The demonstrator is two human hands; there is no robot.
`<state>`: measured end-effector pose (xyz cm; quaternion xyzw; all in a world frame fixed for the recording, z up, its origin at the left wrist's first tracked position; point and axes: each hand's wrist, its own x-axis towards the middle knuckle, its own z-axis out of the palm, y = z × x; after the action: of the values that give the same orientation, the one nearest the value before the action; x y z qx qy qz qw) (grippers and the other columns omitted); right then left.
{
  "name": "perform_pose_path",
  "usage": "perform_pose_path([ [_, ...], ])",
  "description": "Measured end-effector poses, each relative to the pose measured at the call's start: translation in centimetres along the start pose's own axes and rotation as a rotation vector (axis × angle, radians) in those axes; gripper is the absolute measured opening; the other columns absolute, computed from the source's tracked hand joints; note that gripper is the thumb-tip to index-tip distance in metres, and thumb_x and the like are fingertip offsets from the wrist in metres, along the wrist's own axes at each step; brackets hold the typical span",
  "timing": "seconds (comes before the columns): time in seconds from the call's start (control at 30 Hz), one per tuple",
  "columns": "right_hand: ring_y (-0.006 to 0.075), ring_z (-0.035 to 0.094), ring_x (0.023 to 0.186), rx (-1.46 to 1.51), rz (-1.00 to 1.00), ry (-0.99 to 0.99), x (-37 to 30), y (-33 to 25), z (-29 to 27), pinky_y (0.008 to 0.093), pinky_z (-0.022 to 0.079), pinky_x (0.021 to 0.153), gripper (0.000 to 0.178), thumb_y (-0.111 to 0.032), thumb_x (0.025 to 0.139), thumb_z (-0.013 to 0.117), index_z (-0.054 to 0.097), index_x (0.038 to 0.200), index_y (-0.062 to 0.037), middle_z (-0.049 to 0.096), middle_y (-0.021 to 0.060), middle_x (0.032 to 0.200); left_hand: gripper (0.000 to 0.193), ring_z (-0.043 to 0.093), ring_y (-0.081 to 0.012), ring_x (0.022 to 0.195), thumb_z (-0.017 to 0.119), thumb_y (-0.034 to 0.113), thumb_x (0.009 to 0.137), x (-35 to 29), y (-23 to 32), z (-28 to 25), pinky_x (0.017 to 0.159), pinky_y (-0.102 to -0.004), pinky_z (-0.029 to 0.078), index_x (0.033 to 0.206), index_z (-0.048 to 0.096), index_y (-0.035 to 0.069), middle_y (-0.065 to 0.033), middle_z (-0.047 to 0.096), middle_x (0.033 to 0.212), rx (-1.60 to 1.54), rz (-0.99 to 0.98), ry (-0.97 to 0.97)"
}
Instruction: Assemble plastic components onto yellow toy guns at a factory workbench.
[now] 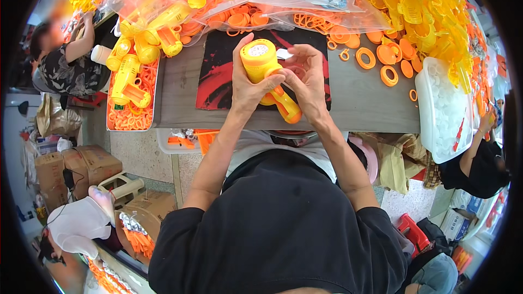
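A yellow toy hair dryer [259, 65] with a round, pale, perforated end and an orange strip on its handle is held over the mat, tilted with the handle toward me. My left hand [248, 84] wraps round its body, thumb across the front. My right hand [308, 79] has its thumb pressed to the dryer's side, while its other fingers curl apart from the body. By those fingertips shows a small white piece [284, 54]; whether they touch it is unclear. Underneath lies a black and red mat [218, 79].
Yellow dryers [128, 79] lie on a box of orange rings [131, 120] at left. Orange discs and rings [388, 54] spread at right, beside a white tub [441, 114] of translucent parts. Bagged parts and yellow shells [414, 5] pile up behind. Other people work at both sides.
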<state>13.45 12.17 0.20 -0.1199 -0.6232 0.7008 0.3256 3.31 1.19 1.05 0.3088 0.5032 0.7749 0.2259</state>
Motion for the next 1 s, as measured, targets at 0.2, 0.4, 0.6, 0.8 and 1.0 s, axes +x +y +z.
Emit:
perform_pose_path([
  [0.2, 0.0245, 0.045, 0.132, 0.023, 0.152, -0.23, -0.3, 0.7, 0.4, 0.0362, 0.037, 0.109, 0.06, -0.046, 0.105, 0.042, 0.034, 0.146, -0.0032, 0.045, 0.0154, 0.144, 0.09, 0.06, -0.0161, 0.109, 0.087, 0.01, 0.075, 0.3, -0.9, 0.6, 0.094, -0.0299, 0.052, 0.146, 0.033, 0.006, -0.0088, 0.057, 0.123, 0.044, 0.114, 0.034],
  [0.4, 0.0219, 0.049, 0.124, -0.017, 0.132, -0.135, -0.5, 1.0, 1.4, 0.0333, 0.039, 0.104, 0.056, -0.046, 0.107, 0.038, 0.039, 0.14, -0.0014, 0.051, 0.0139, 0.131, 0.068, 0.06, -0.0149, 0.105, 0.08, 0.008, 0.079, 0.5, -1.5, 1.5, 0.092, -0.0291, 0.051, 0.136, 0.044, 0.003, -0.0087, 0.06, 0.117, 0.202, 0.148, 0.176],
  [0.6, 0.0175, 0.052, 0.121, -0.111, 0.222, -0.221, 0.5, -0.2, 0.1, 0.0317, 0.04, 0.104, 0.056, -0.047, 0.108, 0.034, 0.047, 0.138, -0.0017, 0.053, 0.0126, 0.131, 0.06, 0.064, -0.0177, 0.099, 0.079, 0.013, 0.082, 0.9, 0.7, 1.1, 0.086, -0.0311, 0.054, 0.132, 0.048, 0.003, -0.0094, 0.061, 0.114, 0.236, -0.024, 0.147],
  [0.8, 0.0271, 0.063, 0.086, -1.063, -0.401, 0.102, 7.2, -0.6, -8.0, 0.0376, 0.051, 0.076, 0.011, -0.012, 0.088, 0.069, 0.07, 0.096, -0.0048, 0.067, 0.0098, 0.093, 0.083, 0.06, -0.0296, 0.103, 0.085, 0.036, 0.069, 1.0, 4.0, -1.7, 0.094, -0.0414, 0.045, 0.139, 0.049, 0.009, -0.0121, 0.058, 0.108, 1.303, 0.25, -0.484],
  [1.0, 0.0291, 0.06, 0.098, -1.681, -0.604, -0.005, 13.5, 2.6, -11.0, 0.0397, 0.044, 0.088, 0.022, -0.014, 0.08, 0.071, 0.066, 0.101, -0.0079, 0.063, 0.011, 0.09, 0.085, 0.056, -0.0312, 0.119, 0.08, 0.038, 0.075, -1.1, 3.8, -1.1, 0.113, -0.0447, 0.032, 0.146, 0.043, 0.009, -0.0162, 0.058, 0.128, 1.322, 0.358, -0.499],
])
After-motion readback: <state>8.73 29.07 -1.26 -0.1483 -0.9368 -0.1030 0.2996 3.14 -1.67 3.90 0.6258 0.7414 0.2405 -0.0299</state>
